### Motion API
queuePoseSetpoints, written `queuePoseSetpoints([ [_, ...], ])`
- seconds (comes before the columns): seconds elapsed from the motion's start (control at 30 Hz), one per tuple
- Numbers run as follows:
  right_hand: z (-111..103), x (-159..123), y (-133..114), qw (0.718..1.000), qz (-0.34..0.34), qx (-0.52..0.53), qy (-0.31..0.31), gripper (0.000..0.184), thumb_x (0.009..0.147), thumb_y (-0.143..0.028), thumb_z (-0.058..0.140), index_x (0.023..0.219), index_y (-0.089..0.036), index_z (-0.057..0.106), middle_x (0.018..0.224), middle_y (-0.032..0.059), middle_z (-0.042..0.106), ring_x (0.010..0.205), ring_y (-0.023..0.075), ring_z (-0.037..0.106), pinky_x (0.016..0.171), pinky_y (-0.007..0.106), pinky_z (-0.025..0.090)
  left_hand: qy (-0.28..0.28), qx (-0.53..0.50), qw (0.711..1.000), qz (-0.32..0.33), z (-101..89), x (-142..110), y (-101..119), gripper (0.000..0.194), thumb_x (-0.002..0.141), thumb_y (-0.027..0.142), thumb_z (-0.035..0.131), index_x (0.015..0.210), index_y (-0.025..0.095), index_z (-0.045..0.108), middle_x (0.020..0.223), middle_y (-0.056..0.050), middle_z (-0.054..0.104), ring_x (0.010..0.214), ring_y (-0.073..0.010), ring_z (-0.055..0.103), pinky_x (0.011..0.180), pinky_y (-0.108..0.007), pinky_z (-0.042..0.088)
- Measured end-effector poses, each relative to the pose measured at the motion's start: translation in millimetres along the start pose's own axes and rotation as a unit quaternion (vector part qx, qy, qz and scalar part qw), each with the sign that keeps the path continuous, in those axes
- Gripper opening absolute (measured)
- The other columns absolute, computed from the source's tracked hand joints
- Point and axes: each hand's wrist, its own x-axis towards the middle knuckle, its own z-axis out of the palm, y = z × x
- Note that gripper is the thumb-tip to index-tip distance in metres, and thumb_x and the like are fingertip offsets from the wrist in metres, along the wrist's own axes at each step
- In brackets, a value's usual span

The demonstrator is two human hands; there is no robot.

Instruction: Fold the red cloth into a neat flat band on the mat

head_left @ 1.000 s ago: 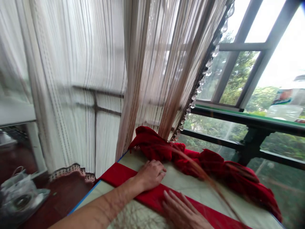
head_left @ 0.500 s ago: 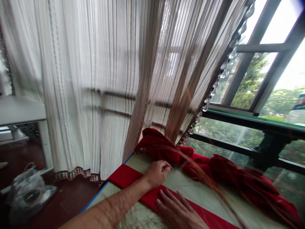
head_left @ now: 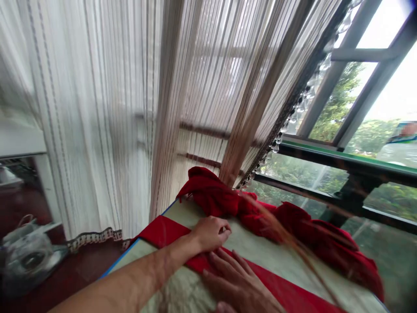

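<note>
A folded red cloth strip [head_left: 159,232] runs diagonally across a pale, blue-edged table top [head_left: 263,250]. My left hand [head_left: 211,232] rests at the strip's far edge, its fingers curled in. Whatever lies inside those fingers, if anything, is hidden. Flat on the strip, close to the left wrist, is my right hand [head_left: 236,280] with its fingers spread. Beyond both hands, a bunched heap of red cloth [head_left: 289,221] lies along the table's far side.
Sheer striped curtains [head_left: 107,108] hang behind the table, and window frames with a dark rail [head_left: 316,158] stand to the right. On the floor at left sits a plastic bag [head_left: 31,256], beside a white table [head_left: 21,141]. Blurred strands cross the view.
The view has shifted slightly, so the table and curtains appear further left. My right hand has come closer to the left hand, still flat on the strip; my left fingers remain curled.
</note>
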Motion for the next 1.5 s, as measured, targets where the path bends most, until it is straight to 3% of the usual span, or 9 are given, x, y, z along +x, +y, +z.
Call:
queuePoseSetpoints([
  [0.13,19.4,-2.5,8.1,0.999,-0.020,-0.029,0.035,0.070,0.094,-0.077,0.062,0.156,-0.045,0.054,0.157,0.0083,0.064,0.136,0.0415,0.067,0.107,0.063,0.061,-0.002,0.024,1.000,-0.015,-1.9,-2.0,5.3,0.030,0.098,0.033,0.061,0.114,0.023,0.085,0.100,-0.007,0.085,0.093,-0.0276,0.079,0.086,-0.034,0.058],
  [0.27,35.1,-0.1,13.9,0.994,-0.037,-0.052,0.090,0.050,0.095,-0.065,0.070,0.140,-0.042,0.067,0.146,0.0084,0.074,0.127,0.0382,0.075,0.102,0.056,0.067,-0.032,0.054,0.998,-0.016,-4.4,-1.7,6.5,0.027,0.094,0.033,0.066,0.112,0.027,0.085,0.095,-0.004,0.085,0.091,-0.0271,0.079,0.083,-0.033,0.057],
  [0.5,22.2,8.6,2.6,0.987,-0.008,0.015,0.161,0.036,0.092,-0.056,0.078,0.119,-0.035,0.066,0.126,0.0034,0.082,0.113,0.0308,0.078,0.099,0.044,0.066,-0.069,0.087,0.994,-0.004,-8.2,-1.7,6.9,0.031,0.094,0.033,0.065,0.119,0.027,0.082,0.092,-0.002,0.082,0.087,-0.0239,0.077,0.077,-0.029,0.053],
  [0.77,28.9,7.6,7.3,0.989,0.008,0.045,0.143,0.034,0.093,-0.056,0.077,0.114,-0.033,0.062,0.116,0.0000,0.080,0.103,0.0253,0.076,0.094,0.037,0.061,-0.075,0.075,0.994,0.007,-9.0,-1.5,7.3,0.035,0.092,0.033,0.066,0.122,0.024,0.081,0.093,-0.004,0.082,0.084,-0.0234,0.074,0.075,-0.029,0.050],
  [1.03,1.1,7.6,-0.9,0.992,0.036,0.083,0.091,0.038,0.093,-0.055,0.079,0.117,-0.031,0.062,0.126,0.0025,0.077,0.109,0.0255,0.075,0.097,0.038,0.059,-0.072,0.062,0.995,0.013,-8.2,-1.0,2.7,0.034,0.092,0.035,0.066,0.120,0.026,0.082,0.093,-0.003,0.081,0.082,-0.0226,0.073,0.072,-0.028,0.047],
  [1.17,0.7,7.4,-1.2,0.993,0.021,0.088,0.076,0.028,0.098,-0.051,0.073,0.114,-0.031,0.063,0.126,0.0013,0.077,0.112,0.0244,0.074,0.099,0.037,0.058,-0.071,0.057,0.996,0.018,-7.2,-0.6,0.6,0.033,0.091,0.034,0.068,0.120,0.027,0.082,0.092,-0.002,0.081,0.082,-0.0224,0.073,0.072,-0.028,0.046],
  [1.3,4.1,4.5,-1.7,0.989,0.051,0.117,0.076,0.047,0.090,-0.058,0.079,0.121,-0.029,0.061,0.128,0.0042,0.075,0.114,0.0269,0.072,0.101,0.040,0.057,-0.072,0.051,0.996,0.024,-5.5,-0.8,-2.5,0.032,0.091,0.035,0.068,0.119,0.027,0.082,0.091,-0.002,0.080,0.083,-0.0220,0.073,0.072,-0.028,0.046],
  [1.43,2.8,1.9,-3.8,0.989,0.047,0.124,0.066,0.034,0.093,-0.055,0.078,0.113,-0.030,0.063,0.126,0.0029,0.074,0.115,0.0270,0.071,0.105,0.042,0.055,-0.077,0.050,0.995,0.026,-5.1,0.0,-3.9,0.031,0.092,0.036,0.068,0.119,0.028,0.082,0.090,-0.001,0.080,0.082,-0.0218,0.072,0.072,-0.028,0.046],
  [1.5,1.2,1.3,-4.9,0.988,0.057,0.130,0.067,0.039,0.090,-0.055,0.081,0.115,-0.030,0.063,0.127,0.0038,0.074,0.116,0.0274,0.071,0.105,0.042,0.055,-0.079,0.053,0.995,0.025,-5.5,0.8,-3.4,0.032,0.092,0.035,0.068,0.119,0.027,0.082,0.091,-0.001,0.080,0.082,-0.0221,0.072,0.072,-0.028,0.045],
])
